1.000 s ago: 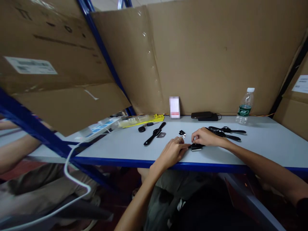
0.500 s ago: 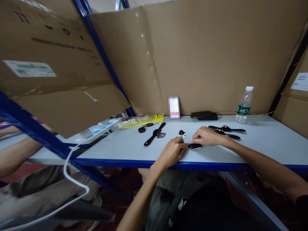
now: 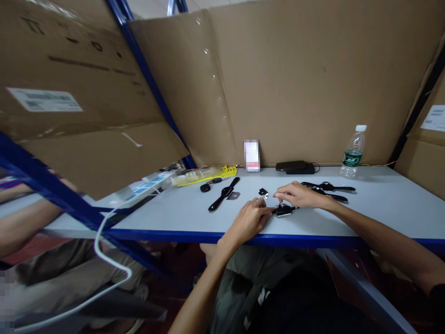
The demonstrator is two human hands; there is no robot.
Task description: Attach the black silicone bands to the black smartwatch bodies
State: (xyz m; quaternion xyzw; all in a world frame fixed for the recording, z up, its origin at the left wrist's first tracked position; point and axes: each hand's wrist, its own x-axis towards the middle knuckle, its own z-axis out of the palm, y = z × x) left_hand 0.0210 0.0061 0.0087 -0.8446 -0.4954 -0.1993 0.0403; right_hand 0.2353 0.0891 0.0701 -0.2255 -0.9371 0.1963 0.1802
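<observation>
A black spokeshave (image 3: pixel 284 210) lies near the table's front edge, its pale blade edge toward me. My left hand (image 3: pixel 251 216) is closed around its left handle, which the fingers mostly hide. My right hand (image 3: pixel 295 194) is above the spokeshave's middle, thumb and fingertips bent down at a small shiny screw (image 3: pixel 281 204); the exact grip is partly hidden. Just beyond my hands lies a small black plate (image 3: pixel 263 191) with a shiny bit. To the left are another spokeshave (image 3: pixel 226 191) and a flat grey blade (image 3: pixel 235 195) with a hole.
More black spokeshaves (image 3: pixel 327 186) lie behind my right wrist. Keys (image 3: pixel 206 187), yellow strips (image 3: pixel 208 177), a power bank-like black slab (image 3: pixel 295 166) and a water bottle (image 3: pixel 352 153) are farther back. Cardboard (image 3: pixel 295 83) walls the table. Another person's arm (image 3: pixel 31 222) is at left.
My right hand has lifted and shifted slightly left, so more of the spokeshave's middle and the shiny screw show. My left hand stays on the handle.
</observation>
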